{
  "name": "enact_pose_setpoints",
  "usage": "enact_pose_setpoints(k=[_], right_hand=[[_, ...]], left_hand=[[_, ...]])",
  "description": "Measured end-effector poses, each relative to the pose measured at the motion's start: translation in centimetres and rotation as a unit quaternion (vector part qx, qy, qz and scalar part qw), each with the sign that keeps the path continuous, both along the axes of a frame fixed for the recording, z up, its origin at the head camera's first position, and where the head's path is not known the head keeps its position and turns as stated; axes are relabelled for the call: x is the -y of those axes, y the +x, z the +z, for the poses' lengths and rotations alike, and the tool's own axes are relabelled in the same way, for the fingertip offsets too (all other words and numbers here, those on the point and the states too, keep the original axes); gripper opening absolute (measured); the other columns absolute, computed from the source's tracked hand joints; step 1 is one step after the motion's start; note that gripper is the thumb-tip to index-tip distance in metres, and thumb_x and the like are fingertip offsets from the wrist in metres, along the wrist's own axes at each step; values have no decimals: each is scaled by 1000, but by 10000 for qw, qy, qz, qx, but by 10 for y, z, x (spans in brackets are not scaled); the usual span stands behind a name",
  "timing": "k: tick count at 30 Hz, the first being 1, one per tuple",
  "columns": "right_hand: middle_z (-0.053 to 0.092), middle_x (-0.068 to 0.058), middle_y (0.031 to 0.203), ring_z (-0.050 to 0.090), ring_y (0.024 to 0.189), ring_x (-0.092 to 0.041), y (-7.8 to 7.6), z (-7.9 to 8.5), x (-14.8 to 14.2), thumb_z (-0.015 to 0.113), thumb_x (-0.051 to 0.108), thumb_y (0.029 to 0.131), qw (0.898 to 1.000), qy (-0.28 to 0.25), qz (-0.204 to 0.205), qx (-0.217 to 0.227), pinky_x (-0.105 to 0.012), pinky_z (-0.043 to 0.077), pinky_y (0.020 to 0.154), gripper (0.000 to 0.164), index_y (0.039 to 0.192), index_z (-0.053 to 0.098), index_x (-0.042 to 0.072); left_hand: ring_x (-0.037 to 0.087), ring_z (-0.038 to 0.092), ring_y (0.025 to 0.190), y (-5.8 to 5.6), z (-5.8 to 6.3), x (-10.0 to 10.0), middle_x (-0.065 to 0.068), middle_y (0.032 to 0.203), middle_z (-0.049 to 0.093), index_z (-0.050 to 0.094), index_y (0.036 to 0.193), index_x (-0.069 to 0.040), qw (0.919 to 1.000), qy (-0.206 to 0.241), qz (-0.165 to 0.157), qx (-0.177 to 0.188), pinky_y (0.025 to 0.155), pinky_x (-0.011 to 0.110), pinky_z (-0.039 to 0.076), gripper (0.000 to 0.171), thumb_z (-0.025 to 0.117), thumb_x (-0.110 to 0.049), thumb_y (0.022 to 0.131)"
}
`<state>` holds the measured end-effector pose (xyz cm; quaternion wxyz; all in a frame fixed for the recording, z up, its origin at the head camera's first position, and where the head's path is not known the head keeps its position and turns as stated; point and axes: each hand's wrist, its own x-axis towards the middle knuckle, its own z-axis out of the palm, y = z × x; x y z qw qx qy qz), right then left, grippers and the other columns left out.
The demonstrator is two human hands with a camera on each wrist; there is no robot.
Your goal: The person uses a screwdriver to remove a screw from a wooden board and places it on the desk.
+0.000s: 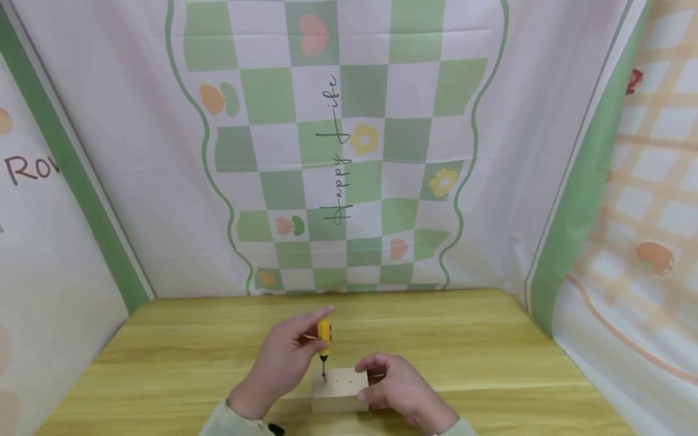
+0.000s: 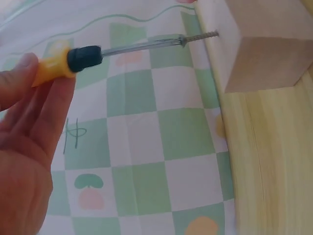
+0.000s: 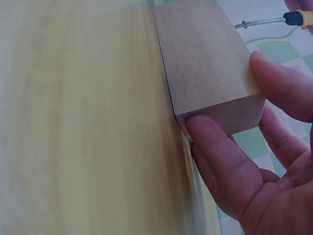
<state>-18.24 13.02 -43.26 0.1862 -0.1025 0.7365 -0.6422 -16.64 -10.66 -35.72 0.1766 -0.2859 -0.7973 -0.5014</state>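
My left hand (image 1: 286, 351) pinches the yellow handle of a screwdriver (image 1: 324, 339), held upright with its shaft pointing down. In the left wrist view the screwdriver's tip meets the head of a screw (image 2: 199, 37), whose threaded end stands in the face of a pale wooden block (image 2: 274, 63). The screw sits near the left end of the block's top, and small dark holes (image 1: 336, 381) dot the surface beside it. My right hand (image 1: 400, 387) grips the block's right end, thumb and fingers against its sides.
The block rests on a wood-grain table (image 1: 463, 345) near its front. Behind the table hangs a green-and-white checked cloth (image 1: 360, 181), with more printed cloth (image 1: 643, 212) at the right side. A small black object (image 1: 276, 429) shows by the left sleeve.
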Motion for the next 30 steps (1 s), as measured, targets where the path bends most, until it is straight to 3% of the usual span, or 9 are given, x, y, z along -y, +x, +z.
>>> enact_pose_setpoints(k=[3, 6, 9, 15, 17, 20, 25, 27, 30], right_hand=[[62, -14, 105, 61, 92, -26, 0, 1, 0, 81, -5, 75, 10000, 15, 20, 9, -41, 59, 73, 43, 115, 66, 2], [62, -14, 106, 61, 92, -27, 0, 2, -1, 82, -4, 75, 10000, 9, 31, 41, -41, 59, 73, 43, 115, 66, 2], [62, -15, 105, 61, 92, -27, 1, 2, -1, 82, -4, 75, 10000, 3, 30, 45, -41, 59, 73, 43, 115, 66, 2], [63, -14, 105, 62, 91, -26, 1, 2, 0, 81, -6, 74, 10000, -27, 17, 27, -41, 59, 73, 43, 113, 66, 2], [62, -14, 105, 61, 92, -26, 1, 2, 0, 81, -6, 74, 10000, -7, 17, 20, -41, 59, 73, 43, 114, 66, 2], [62, -13, 106, 61, 93, -26, 1, 2, -1, 81, -6, 75, 10000, 39, 23, 29, -41, 59, 73, 44, 115, 66, 1], [62, -13, 107, 61, 93, -25, 1, 1, -3, 81, -5, 76, 10000, 54, 48, 50, -41, 59, 73, 44, 117, 65, 1], [62, -13, 107, 61, 93, -25, 1, 1, -3, 81, -5, 76, 10000, 44, 49, 54, -41, 59, 72, 44, 117, 65, 0], [62, -13, 107, 61, 93, -26, 0, 1, -2, 81, -5, 75, 10000, 46, 29, 64, -41, 59, 73, 44, 116, 65, 1]], left_hand=[[9, 61, 77, 0, -1, -4, -5, 88, 58, 68, 130, -14, 9988, -139, 223, -414, 67, 25, 57, 59, 77, 12, 77], [8, 57, 76, 0, -2, -5, -7, 85, 50, 69, 127, -15, 9977, -282, 246, -569, 67, 24, 57, 57, 77, 13, 78], [10, 59, 83, 0, -2, -3, -10, 94, 55, 67, 130, -18, 9986, -351, 61, -394, 73, 26, 57, 57, 75, 12, 81], [19, 67, 99, -2, -3, 4, -6, 113, 65, 62, 137, -19, 9974, -131, -650, 292, 77, 31, 58, 64, 64, 19, 85], [18, 69, 93, -3, -3, 4, -4, 109, 67, 64, 136, -18, 9979, -108, -600, 232, 73, 30, 58, 62, 67, 17, 85], [14, 68, 86, -3, -3, 2, -4, 99, 67, 67, 132, -17, 9995, -170, -243, -132, 71, 27, 59, 58, 75, 9, 81], [7, 61, 76, -1, -3, -3, -6, 85, 54, 68, 128, -13, 9969, -390, 227, -652, 67, 22, 57, 56, 81, 5, 77], [8, 61, 78, 0, -3, -3, -6, 86, 52, 67, 129, -13, 9971, -414, 166, -622, 69, 22, 58, 55, 80, 5, 79], [15, 63, 90, -1, -2, 2, -7, 98, 59, 65, 133, -15, 9992, -308, -204, -171, 80, 26, 57, 54, 74, 7, 84]])
